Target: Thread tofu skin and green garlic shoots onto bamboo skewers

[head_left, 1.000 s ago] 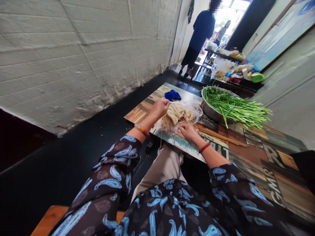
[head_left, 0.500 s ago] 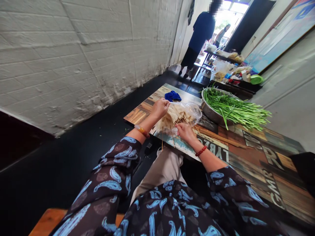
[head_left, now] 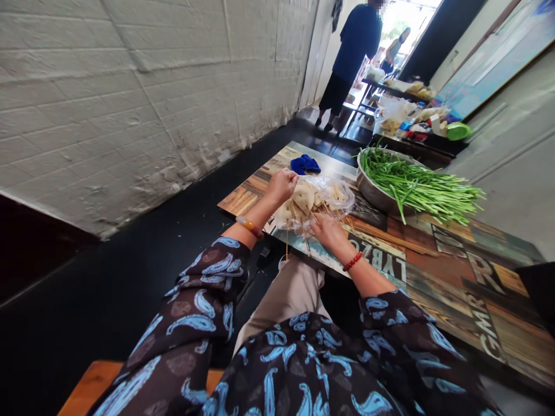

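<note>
Pale flat pieces on thin wooden skewers (head_left: pixel 303 199) lie in a clear plastic bag (head_left: pixel 346 198) near the table's edge. My left hand (head_left: pixel 283 185) is closed at the bag's upper left side; what its fingers pinch is too small to make out. Lower right of it, my right hand (head_left: pixel 327 230) has its fingers closed among the skewers at the near side of the pile. Several skewer ends stick out over the table edge toward my lap.
A blue cloth (head_left: pixel 305 164) lies beyond my left hand. A metal bowl (head_left: pixel 368 186) of long green stalks (head_left: pixel 420 188) stands right of the bag on the patterned table (head_left: pixel 437 289). Two people and a loaded shelf (head_left: pixel 390 138) are farther back.
My right hand has shifted slightly at the skewers and its fingers now reach in among them. The view has tilted a little, and the person at the back has moved an arm.
</note>
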The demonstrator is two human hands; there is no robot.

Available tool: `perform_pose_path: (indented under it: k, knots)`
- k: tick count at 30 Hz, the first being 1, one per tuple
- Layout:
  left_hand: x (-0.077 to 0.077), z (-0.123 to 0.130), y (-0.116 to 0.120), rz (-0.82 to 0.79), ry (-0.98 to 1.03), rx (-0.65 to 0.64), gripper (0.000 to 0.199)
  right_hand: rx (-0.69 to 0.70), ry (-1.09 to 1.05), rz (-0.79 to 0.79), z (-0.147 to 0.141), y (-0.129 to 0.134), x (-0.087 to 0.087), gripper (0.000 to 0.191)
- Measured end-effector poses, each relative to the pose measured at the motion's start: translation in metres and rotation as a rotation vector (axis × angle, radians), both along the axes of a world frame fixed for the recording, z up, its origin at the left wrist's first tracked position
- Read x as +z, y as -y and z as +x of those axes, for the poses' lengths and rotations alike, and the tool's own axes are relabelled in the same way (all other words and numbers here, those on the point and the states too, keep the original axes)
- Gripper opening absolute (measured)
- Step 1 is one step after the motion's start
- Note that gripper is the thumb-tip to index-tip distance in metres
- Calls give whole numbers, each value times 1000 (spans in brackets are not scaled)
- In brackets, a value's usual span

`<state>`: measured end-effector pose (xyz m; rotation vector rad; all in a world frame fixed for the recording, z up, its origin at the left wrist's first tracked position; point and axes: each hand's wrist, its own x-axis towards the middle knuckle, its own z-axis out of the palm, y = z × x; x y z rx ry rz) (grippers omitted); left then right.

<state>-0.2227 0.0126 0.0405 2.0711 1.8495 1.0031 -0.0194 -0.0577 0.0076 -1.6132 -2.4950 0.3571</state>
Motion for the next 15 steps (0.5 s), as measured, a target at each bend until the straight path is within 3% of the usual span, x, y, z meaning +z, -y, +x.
perform_pose_path:
  k: [4,6,10,15]
  knots:
    - [0,-11,16,36,32,47,23,84,-48,212,9,20,11,33]
    - [0,-16,35,82,24,104,21,117,-72,205,6,30,15,31]
    - [-11,-24,93,-42,-57,127,24,20,-79,-30,-10,37,10,29]
    - [-45,-17,158,-366,21,13,31,-138,-324,-288,-18,24,-1,8]
